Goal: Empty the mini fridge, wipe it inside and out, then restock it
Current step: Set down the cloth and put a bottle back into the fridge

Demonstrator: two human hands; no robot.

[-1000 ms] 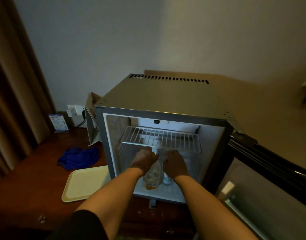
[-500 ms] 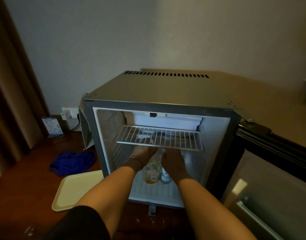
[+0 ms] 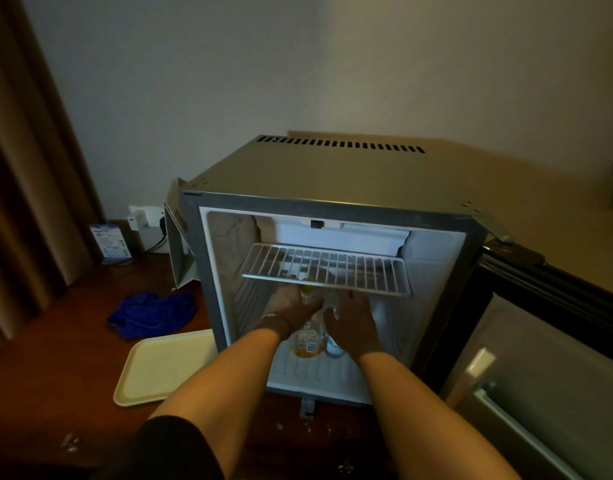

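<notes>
The mini fridge (image 3: 333,174) is seen on a dark wooden surface (image 3: 55,358), its back near the wall and its door (image 3: 540,358) swung wide to the right. The cavity is bounded by a grey front frame, and a white wire shelf (image 3: 327,268) spans it from side to side about halfway up. Open room is left beneath the shelf, between the white side walls, and both forearms are passed through the front opening into it.

A cream tray (image 3: 159,367) is laid flat to the left of the fridge, one corner just beside the lower left edge of the frame. A crumpled blue cloth (image 3: 152,313) is seen behind the tray, near the fridge's left side. A small printed card (image 3: 111,244) stands by the wall socket, well apart from the tray.

The left hand (image 3: 291,304) is wrapped round the neck of a bottle of orange drink (image 3: 307,342), which stands upright on the fridge floor with its cap just under the shelf's front bar. The right hand (image 3: 352,323) is held beside a smaller clear bottle (image 3: 333,344), fingers fairly straight and pointing inward; whether that bottle is gripped cannot be told.
</notes>
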